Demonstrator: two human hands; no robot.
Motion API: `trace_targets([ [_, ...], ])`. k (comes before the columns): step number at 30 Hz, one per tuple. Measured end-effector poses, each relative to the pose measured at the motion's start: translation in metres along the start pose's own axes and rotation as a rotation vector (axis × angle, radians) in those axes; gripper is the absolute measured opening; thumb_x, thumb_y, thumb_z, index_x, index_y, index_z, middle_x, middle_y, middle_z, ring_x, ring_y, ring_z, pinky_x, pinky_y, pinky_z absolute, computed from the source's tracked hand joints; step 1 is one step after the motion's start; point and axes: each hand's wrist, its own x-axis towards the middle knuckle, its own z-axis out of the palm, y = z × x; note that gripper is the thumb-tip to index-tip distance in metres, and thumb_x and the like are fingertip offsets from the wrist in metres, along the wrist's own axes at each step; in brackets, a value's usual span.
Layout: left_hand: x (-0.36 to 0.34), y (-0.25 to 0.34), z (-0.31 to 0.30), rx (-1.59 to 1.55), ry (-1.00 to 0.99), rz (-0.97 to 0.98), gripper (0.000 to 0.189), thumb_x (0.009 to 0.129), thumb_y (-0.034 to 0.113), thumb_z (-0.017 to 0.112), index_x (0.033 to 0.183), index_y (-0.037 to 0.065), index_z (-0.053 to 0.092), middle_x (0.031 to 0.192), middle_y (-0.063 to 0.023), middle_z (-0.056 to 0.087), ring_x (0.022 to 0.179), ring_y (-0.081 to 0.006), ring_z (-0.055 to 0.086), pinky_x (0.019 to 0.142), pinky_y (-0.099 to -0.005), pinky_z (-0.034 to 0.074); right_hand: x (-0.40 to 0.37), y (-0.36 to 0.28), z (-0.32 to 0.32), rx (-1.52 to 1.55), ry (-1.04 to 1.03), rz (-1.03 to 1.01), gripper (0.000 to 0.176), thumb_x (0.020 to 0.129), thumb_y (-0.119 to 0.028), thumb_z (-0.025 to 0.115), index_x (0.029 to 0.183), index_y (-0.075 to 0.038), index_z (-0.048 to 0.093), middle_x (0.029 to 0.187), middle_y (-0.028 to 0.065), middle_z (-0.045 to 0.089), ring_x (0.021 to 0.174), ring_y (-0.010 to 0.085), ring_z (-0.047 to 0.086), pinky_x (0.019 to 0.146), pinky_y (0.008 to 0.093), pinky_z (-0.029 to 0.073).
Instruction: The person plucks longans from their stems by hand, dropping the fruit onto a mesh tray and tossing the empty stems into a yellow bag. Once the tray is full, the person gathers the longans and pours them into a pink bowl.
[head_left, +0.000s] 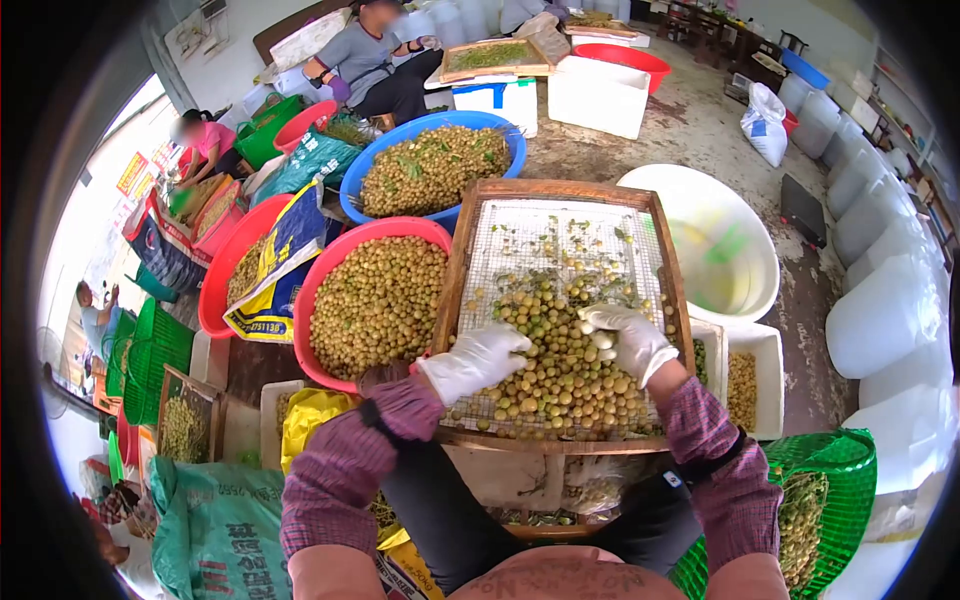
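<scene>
A wooden-framed wire-mesh screen (pixel 462 290) lies in front of me, holding a pile of small round yellow-green fruits (pixel 560 385) mixed with bits of leaf and stem. My left hand (pixel 480 360), in a white glove, rests at the left side of the pile with its fingers curled together. At the pile's right side is my right hand (pixel 630 340), also gloved, its fingers bent inward over the fruits. What either hand has between its fingers is too small to make out. Loose green scraps are scattered over the far part of the mesh.
Left of the screen stand a pink basin (pixel 303 300) and a blue basin (pixel 347 190), both full of fruits. A white tub (pixel 750 240) stands right, above a white foam box (pixel 768 375). A green basket (pixel 850 470) is at lower right. Other people sit at the back and left.
</scene>
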Motion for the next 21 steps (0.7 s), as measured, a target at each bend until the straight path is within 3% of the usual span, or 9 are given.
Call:
trace_targets([
  [1, 0.011, 0.006, 0.010, 0.019, 0.020, 0.020, 0.025, 0.084, 0.026, 0.061, 0.103, 0.012, 0.066, 0.090, -0.0102, 0.064, 0.087, -0.0289, 0.061, 0.079, -0.0377, 0.049, -0.005, -0.010, -0.007, -0.005, 0.025, -0.053, 0.023, 0.089, -0.009, 0.057, 0.108, 0.003, 0.060, 0.079, 0.0066, 0.063, 0.048, 0.0080, 0.040, 0.042, 0.0220, 0.031],
  [6, 0.048, 0.014, 0.044, 0.017, -0.100, -0.025, 0.018, 0.085, 0.025, 0.059, 0.094, 0.010, 0.066, 0.088, -0.0104, 0.065, 0.081, -0.0276, 0.063, 0.075, -0.0377, 0.050, -0.052, -0.075, -0.070, -0.512, 0.336, -0.297, 0.018, 0.088, -0.010, 0.057, 0.102, -0.001, 0.063, 0.072, 0.0051, 0.061, 0.047, 0.0073, 0.046, 0.039, 0.0215, 0.036],
  [8, 0.049, 0.013, 0.033, -0.115, -0.095, -0.136, 0.016, 0.086, 0.024, 0.059, 0.091, 0.009, 0.065, 0.086, -0.0106, 0.065, 0.077, -0.0261, 0.063, 0.072, -0.0366, 0.050, -0.057, -0.079, -0.118, -0.699, 0.469, -0.278, 0.020, 0.087, -0.010, 0.055, 0.102, 0.000, 0.063, 0.074, 0.0055, 0.061, 0.051, 0.0076, 0.052, 0.041, 0.0208, 0.041],
  [11, 0.046, 0.001, 0.012, -0.637, -0.078, -0.345, 0.015, 0.088, 0.019, 0.059, 0.087, 0.005, 0.063, 0.077, -0.0032, 0.063, 0.066, -0.0107, 0.056, 0.059, -0.0259, 0.046, -0.044, -0.048, -0.202, -0.653, 0.427, -0.059, 0.030, 0.085, -0.015, 0.059, 0.109, 0.002, 0.061, 0.081, 0.0110, 0.064, 0.063, 0.0167, 0.061, 0.054, 0.0276, 0.051],
  [14, 0.015, 0.016, -0.050, -0.920, -0.102, -0.482, 0.016, 0.086, 0.020, 0.064, 0.085, 0.005, 0.063, 0.075, 0.0001, 0.061, 0.058, -0.0043, 0.049, 0.049, -0.0205, 0.037, -0.029, -0.004, -0.271, -1.704, 0.374, -0.348, 0.043, 0.080, -0.019, 0.062, 0.116, 0.003, 0.056, 0.087, 0.0168, 0.065, 0.080, 0.0271, 0.064, 0.076, 0.0350, 0.053],
  [16, -0.031, 0.012, -0.085, -0.891, -0.002, -0.629, 0.017, 0.084, 0.021, 0.066, 0.084, 0.005, 0.062, 0.075, -0.0002, 0.060, 0.053, -0.0040, 0.046, 0.045, -0.0205, 0.033, -0.027, -0.009, -0.259, -1.628, 0.565, -0.254, 0.048, 0.078, -0.021, 0.064, 0.119, 0.002, 0.054, 0.097, 0.0201, 0.064, 0.092, 0.0296, 0.062, 0.085, 0.0366, 0.048],
  [18, -0.091, 0.000, -0.113, -0.771, 0.140, -0.840, 0.017, 0.084, 0.021, 0.066, 0.083, 0.005, 0.062, 0.069, 0.0001, 0.059, 0.050, -0.0041, 0.044, 0.044, -0.0210, 0.032, -0.030, -0.035, -0.216, -1.284, 0.643, -0.207, 0.043, 0.079, -0.018, 0.063, 0.117, 0.000, 0.057, 0.102, 0.0194, 0.063, 0.093, 0.0265, 0.062, 0.082, 0.0341, 0.049],
  [19, -0.126, -0.021, -0.112, -0.681, 0.215, -0.934, 0.019, 0.082, 0.026, 0.069, 0.079, 0.008, 0.064, 0.065, 0.0027, 0.054, 0.053, -0.0038, 0.045, 0.044, -0.0189, 0.031, -0.034, -0.048, -0.185, -1.247, 0.532, -0.239, 0.039, 0.080, -0.017, 0.062, 0.115, 0.000, 0.058, 0.103, 0.0186, 0.063, 0.092, 0.0252, 0.062, 0.081, 0.0331, 0.049],
  [21, -0.207, -0.076, -0.093, -0.344, -0.018, -0.933, 0.012, 0.080, 0.020, 0.066, 0.084, 0.009, 0.066, 0.074, -0.0051, 0.062, 0.067, -0.0165, 0.057, 0.058, -0.0290, 0.043, -0.039, -0.058, -0.120, -1.160, 0.321, -0.289, 0.032, 0.082, -0.015, 0.062, 0.111, -0.001, 0.061, 0.105, 0.0172, 0.063, 0.090, 0.0226, 0.062, 0.078, 0.0310, 0.049],
])
